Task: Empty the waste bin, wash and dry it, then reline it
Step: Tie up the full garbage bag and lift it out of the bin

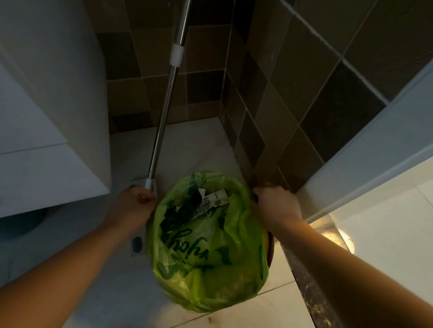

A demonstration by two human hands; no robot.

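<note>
The round brown waste bin (270, 248) stands on the pale floor tiles (258, 324), lined with a bright green plastic bag (208, 247) holding paper rubbish; nothing is emptied yet; the right hand (277, 202) curls its fingers over the far rim; the left hand (130, 203) is beside the bag, finger position unclear; behind leans a metal mop pole (165, 108).
</note>
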